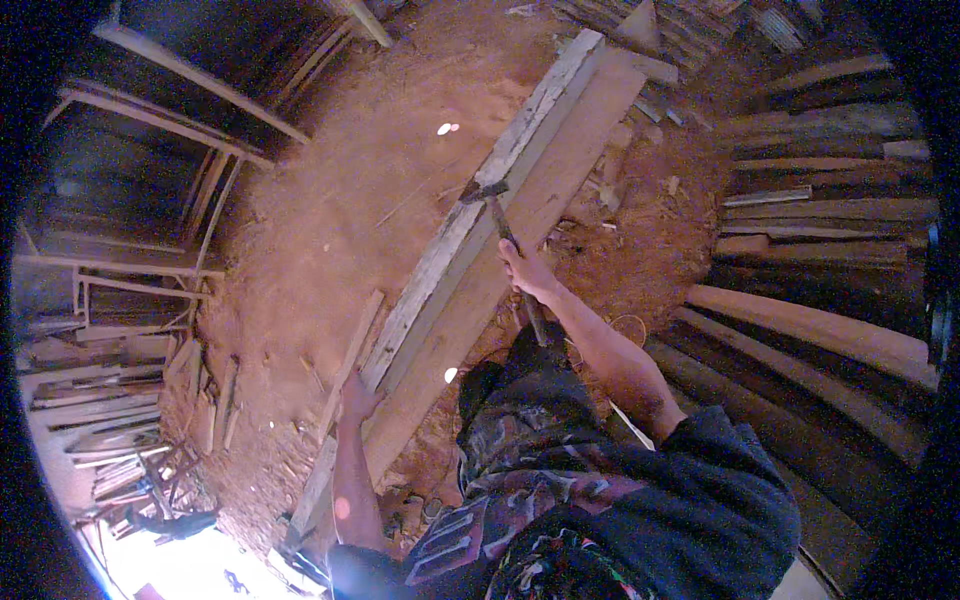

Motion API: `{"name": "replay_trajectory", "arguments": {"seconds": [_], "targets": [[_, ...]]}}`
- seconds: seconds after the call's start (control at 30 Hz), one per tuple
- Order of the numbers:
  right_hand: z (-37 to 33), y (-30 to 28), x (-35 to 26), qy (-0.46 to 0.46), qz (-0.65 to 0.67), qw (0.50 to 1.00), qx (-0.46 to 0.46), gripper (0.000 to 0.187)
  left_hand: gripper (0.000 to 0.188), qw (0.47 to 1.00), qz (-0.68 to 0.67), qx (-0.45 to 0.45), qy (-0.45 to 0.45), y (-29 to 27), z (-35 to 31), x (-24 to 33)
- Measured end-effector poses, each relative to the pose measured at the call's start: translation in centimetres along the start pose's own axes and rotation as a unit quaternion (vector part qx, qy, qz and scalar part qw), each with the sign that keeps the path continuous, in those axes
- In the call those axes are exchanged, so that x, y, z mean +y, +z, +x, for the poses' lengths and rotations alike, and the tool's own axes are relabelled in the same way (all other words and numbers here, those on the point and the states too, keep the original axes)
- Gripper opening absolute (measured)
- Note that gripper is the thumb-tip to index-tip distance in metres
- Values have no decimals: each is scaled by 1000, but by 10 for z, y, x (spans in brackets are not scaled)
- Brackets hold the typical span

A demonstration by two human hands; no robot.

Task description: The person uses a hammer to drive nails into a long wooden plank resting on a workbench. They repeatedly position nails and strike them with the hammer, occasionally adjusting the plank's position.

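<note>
The right forearm [615, 355] comes from the lower right of the frame, bent at the elbow, and reaches up and to the left. The left forearm [354, 480] rises almost straight from the lower edge. At its end, the left hand [358, 398] is placed at the lower part of the beam [441, 270]; whether its fingers grip or only rest, I cannot tell. The right hand [528, 274], near the centre, has its fingers closed around the handle of a hammer [503, 218], whose head is at the beam. This beam lies diagonally, from lower left to upper right, with a plank [568, 168] along its right side. Farther, boards [820, 210] are stacked at the right.
</note>
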State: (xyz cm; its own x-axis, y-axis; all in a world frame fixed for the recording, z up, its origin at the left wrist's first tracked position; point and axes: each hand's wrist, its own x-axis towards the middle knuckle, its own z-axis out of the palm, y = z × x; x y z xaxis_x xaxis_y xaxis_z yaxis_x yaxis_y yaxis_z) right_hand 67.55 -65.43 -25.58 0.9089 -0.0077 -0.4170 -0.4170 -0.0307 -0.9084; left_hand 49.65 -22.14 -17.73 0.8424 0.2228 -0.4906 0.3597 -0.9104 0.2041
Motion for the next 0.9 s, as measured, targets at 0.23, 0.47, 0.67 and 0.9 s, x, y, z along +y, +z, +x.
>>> {"name": "replay_trajectory", "arguments": {"seconds": [0.23, 0.47, 0.67, 0.9], "targets": [[-35, 0, -64, 148, 146, 974, -92, 36, 98, 998, 53, -36, 10, 8, -29, -46], [-40, -10, -78, 167, 186, 967, -52, 32, 100, 992, -2, -127, -15, -32, -21, 10], [-55, 38, -73, 143, 188, 971, 30, 32, 99, 996, 67, -53, -6, -32, -28, 26], [-67, 39, -100, 180, 304, 936, -5, 40, 102, 996, 75, -44, -5, -23, -22, 19]]}}
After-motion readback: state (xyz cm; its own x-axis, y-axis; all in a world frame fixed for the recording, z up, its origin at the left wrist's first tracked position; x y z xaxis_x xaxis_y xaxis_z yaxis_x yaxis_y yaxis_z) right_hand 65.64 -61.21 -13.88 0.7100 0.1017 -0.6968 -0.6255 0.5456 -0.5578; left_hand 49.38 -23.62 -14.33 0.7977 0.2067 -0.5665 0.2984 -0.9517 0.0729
